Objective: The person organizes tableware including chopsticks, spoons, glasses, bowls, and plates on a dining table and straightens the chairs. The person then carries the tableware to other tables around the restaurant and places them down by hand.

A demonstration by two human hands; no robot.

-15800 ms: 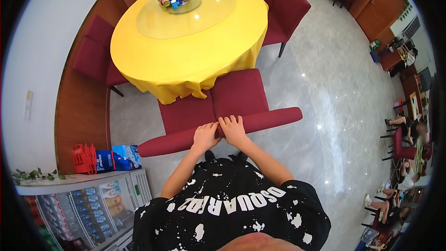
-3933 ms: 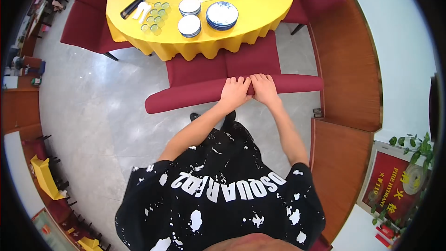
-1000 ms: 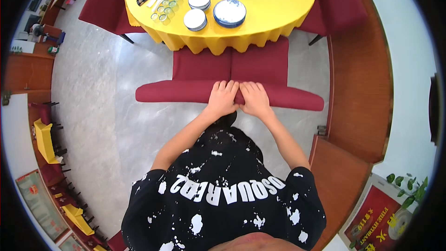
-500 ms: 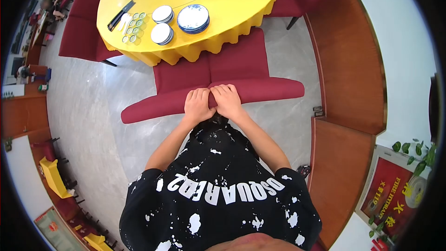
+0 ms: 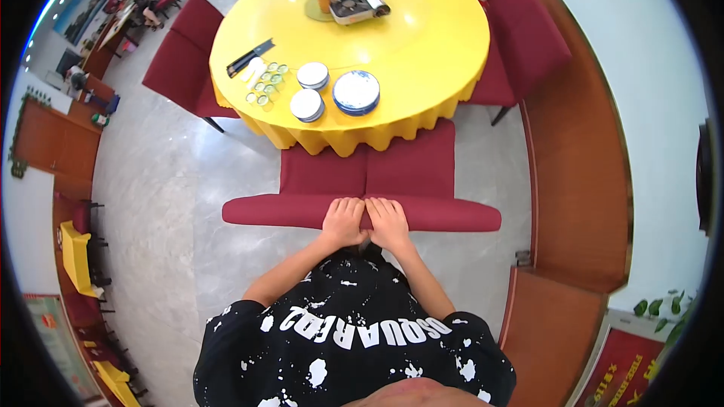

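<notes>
Two dark red upholstered chairs stand side by side at the near edge of a round table (image 5: 422, 38) with a yellow cloth. My left hand (image 5: 345, 221) is closed over the top of the left chair's back (image 5: 275, 212), close to the seam between the two. Right beside it, my right hand (image 5: 388, 223) grips the inner end of the right chair's back (image 5: 452, 213). Fingers lie over the top and the thumbs come down on my side. The front of both seats (image 5: 411, 162) is hidden under the hanging cloth.
On the table are a stack of blue-rimmed plates (image 5: 356, 91), smaller stacked dishes (image 5: 308, 105), several glasses (image 5: 265, 89), a dark tray (image 5: 250, 58) and a portable stove (image 5: 354, 7). More red chairs (image 5: 185, 53) flank it. A wood-panelled wall (image 5: 577, 143) runs along the right.
The view has tilted upward, showing more of the table, including the stove. Both hands keep their hold, and the chair backs now appear level instead of slanting down to the left.
</notes>
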